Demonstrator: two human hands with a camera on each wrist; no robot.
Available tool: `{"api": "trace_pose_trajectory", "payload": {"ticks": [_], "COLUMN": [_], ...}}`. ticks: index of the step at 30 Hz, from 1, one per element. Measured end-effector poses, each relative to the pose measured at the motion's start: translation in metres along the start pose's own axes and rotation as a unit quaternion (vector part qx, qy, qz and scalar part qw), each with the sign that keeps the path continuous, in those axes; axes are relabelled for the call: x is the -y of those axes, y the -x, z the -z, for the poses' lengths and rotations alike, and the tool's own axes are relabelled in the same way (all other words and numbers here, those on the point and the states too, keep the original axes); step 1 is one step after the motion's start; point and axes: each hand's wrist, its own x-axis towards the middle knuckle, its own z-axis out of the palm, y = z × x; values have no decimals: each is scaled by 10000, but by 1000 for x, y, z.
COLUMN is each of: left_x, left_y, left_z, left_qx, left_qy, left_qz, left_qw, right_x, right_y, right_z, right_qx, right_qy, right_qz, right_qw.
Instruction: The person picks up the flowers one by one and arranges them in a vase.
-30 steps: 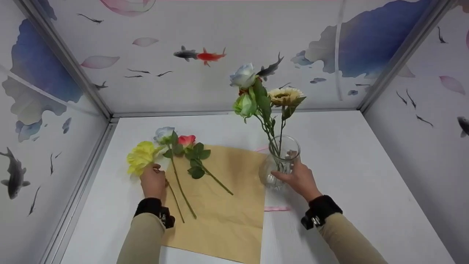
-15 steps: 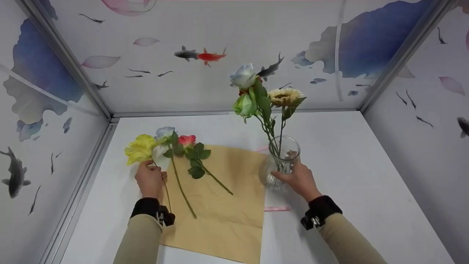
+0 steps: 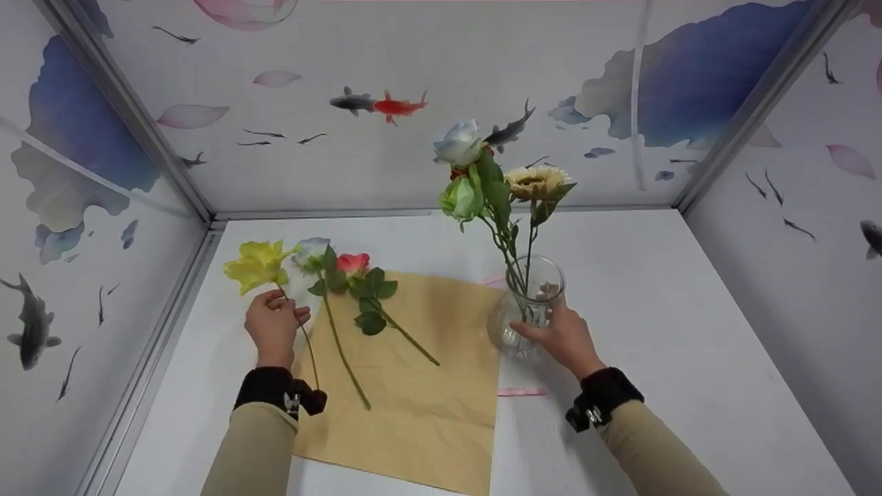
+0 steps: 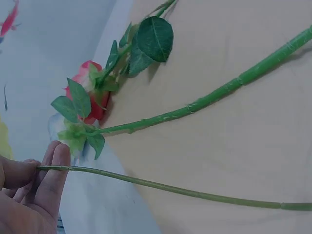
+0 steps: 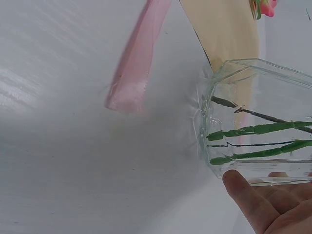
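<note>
My left hand (image 3: 272,327) pinches the thin green stem (image 4: 141,181) of a yellow flower (image 3: 255,265) between thumb and fingers. The bloom leans to the upper left, and the stem slants down over the brown paper. On the right, my right hand (image 3: 566,337) grips the side of a clear glass vase (image 3: 508,327), thumb in front and fingers partly hidden by the glass. Standing in the vase are a pale blue rose (image 3: 457,145), a green rose (image 3: 462,198) and a cream sunflower (image 3: 536,183). Their stem ends (image 5: 253,130) show through the glass.
A light blue rose (image 3: 312,253) and a red rose (image 3: 353,264) lie with their stems across brown wrapping paper (image 3: 420,420). Pink ribbon (image 3: 521,392) pokes out right of the paper. Printed wall panels (image 3: 441,55) enclose the white table (image 3: 661,331) at the back and sides.
My left hand has drawn the yellow flower up and left, away from the light blue rose, and its stem now shows below the fingers. The right hand and vase stay in place.
</note>
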Motion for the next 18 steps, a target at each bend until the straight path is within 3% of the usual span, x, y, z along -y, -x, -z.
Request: {"api": "trace_pose_trajectory", "payload": {"ticks": [9, 18], "left_x": [-25, -55], "left_y": [8, 23], "left_z": [1, -5], "left_qx": [31, 70], "left_qy": [571, 1147], "left_qz": [-211, -699], "left_qw": [9981, 9909], "right_x": [-1, 1], "right_y": [0, 0], "right_z": [-1, 0], "right_qx": [42, 145], "right_qy": [-37, -58], "right_qz": [-48, -193], "right_qw": [10000, 9997]}}
